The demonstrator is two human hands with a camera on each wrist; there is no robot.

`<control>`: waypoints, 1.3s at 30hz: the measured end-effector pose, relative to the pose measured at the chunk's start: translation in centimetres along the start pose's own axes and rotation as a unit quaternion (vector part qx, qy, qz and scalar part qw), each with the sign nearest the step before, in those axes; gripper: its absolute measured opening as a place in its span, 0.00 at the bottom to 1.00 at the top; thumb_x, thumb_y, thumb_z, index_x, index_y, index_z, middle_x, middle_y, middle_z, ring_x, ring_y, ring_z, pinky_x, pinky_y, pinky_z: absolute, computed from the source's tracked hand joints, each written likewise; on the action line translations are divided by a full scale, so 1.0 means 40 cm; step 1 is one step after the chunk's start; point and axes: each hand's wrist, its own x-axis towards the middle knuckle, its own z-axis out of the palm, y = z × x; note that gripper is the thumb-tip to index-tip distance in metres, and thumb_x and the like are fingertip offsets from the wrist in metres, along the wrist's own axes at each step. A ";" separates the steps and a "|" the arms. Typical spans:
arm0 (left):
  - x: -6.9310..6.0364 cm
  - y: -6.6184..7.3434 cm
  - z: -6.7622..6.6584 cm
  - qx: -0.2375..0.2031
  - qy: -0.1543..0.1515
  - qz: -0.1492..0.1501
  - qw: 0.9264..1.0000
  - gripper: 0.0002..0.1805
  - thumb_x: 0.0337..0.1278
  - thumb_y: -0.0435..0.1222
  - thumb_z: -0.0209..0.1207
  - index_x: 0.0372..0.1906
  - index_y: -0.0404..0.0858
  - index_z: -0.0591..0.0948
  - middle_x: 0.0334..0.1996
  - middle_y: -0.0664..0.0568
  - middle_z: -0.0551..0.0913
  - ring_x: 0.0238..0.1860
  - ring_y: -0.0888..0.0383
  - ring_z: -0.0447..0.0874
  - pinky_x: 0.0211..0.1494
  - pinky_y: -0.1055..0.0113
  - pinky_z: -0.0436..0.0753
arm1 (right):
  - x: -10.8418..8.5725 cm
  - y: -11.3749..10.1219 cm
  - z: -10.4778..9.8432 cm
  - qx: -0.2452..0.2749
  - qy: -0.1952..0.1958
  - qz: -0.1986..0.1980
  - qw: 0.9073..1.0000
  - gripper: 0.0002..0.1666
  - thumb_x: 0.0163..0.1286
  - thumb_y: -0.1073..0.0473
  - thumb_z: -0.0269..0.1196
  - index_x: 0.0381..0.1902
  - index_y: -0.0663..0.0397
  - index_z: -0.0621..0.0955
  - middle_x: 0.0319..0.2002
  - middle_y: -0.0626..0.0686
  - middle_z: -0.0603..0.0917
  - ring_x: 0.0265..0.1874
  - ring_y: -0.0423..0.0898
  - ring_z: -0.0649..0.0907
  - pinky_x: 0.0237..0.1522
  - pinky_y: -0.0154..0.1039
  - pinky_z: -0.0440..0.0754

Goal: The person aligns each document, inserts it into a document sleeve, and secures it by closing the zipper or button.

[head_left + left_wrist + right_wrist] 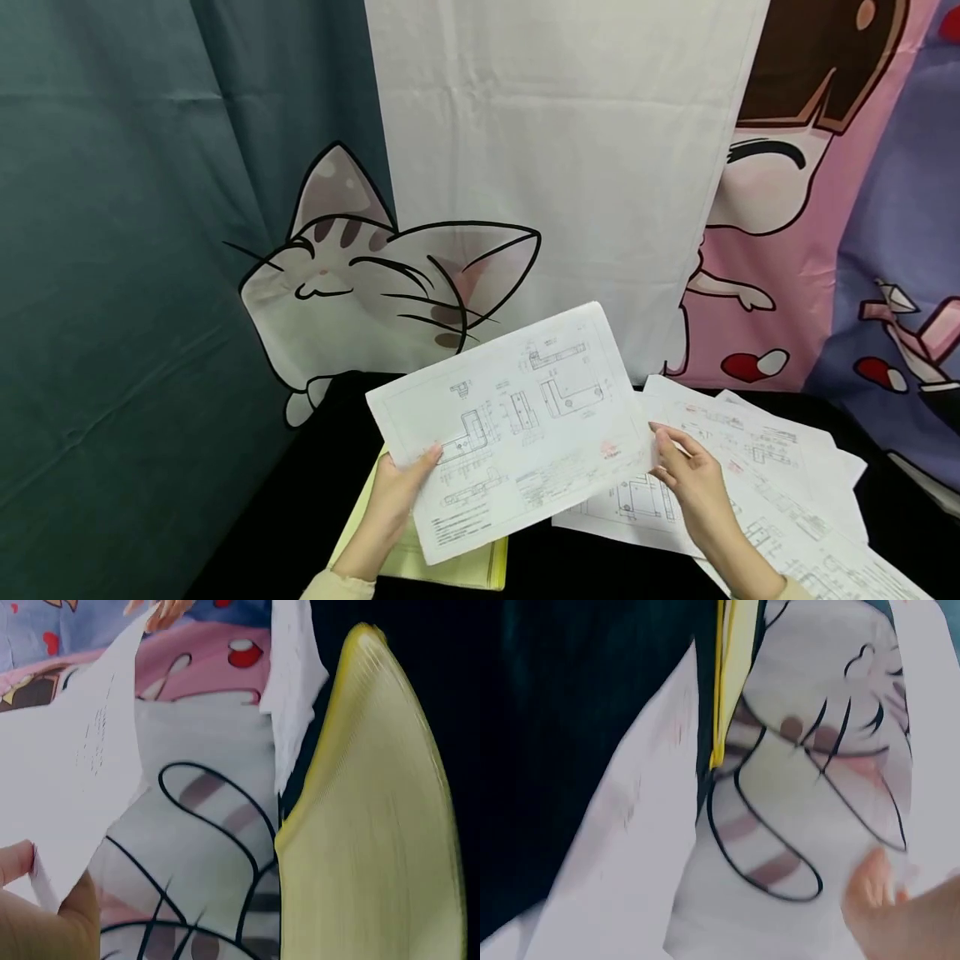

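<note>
A white sheet of paper with technical drawings (pixel 555 467) is held up at a tilt, its right side higher. My left hand (pixel 397 492) pinches its left edge, with the thumb on the printed face. At the opposite edge, my right hand (pixel 693 479) holds the sheet near its lower right corner between thumb and fingers. In the left wrist view the paper (pixel 75 765) bends, and my left hand (pixel 45 922) grips it. The right wrist view shows my right hand (pixel 889 900) blurred at the paper's edge. Below the sheet lies a yellow folder (pixel 450 571), partly hidden.
Several more drawing sheets (pixel 795 467) lie overlapping and fanned out on the black tabletop (pixel 277 517) at the right, beneath my right hand. Behind the table hangs a printed curtain (pixel 570 167) with a cartoon cat and figure.
</note>
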 end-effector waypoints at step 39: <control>-0.027 -0.051 0.021 0.002 -0.031 -0.093 0.995 0.23 0.59 0.41 0.61 0.50 0.26 0.74 0.33 0.51 0.87 0.32 0.60 0.87 0.36 0.71 0.85 | -0.009 -0.036 0.013 -0.048 0.010 -0.007 0.999 0.14 0.68 0.60 0.59 0.36 0.27 0.80 0.30 0.34 0.86 0.25 0.36 0.86 0.26 0.31 0.84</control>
